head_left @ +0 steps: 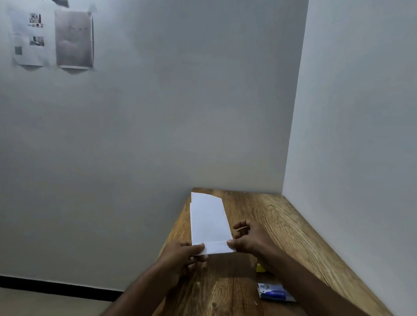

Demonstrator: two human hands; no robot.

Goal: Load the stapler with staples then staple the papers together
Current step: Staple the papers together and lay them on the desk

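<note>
1. The papers (208, 221) are a long, narrow white stack, smooth and matte, held above the table (284, 226) at its left edge. Their far end shows two sheets slightly offset, one corner peeking past the other.
2. The near end of the papers carries a crease, so a short strip bends at a different angle from the long part.
3. The left hand (182, 256) pinches the near left corner of the papers, thumb on top and fingers curled beneath.
4. The right hand (248, 241) grips the near right edge between thumb and fingers; its other fingers are loosely curled above the table.
5. The table is wood-grained, warm brown with wavy dark figuring and a soft sheen, set into the corner of two plain grey-white walls.
6. A small flat box (273, 291), blue and white with a glossy printed face, lies on the table near the right forearm.
7. A bit of yellow (259, 268) shows beside the right wrist, mostly hidden; I cannot tell what it is.
8. Printed sheets (52, 36) hang on the left wall, curled at the edges, under a torn label reading "WS 12".
</note>
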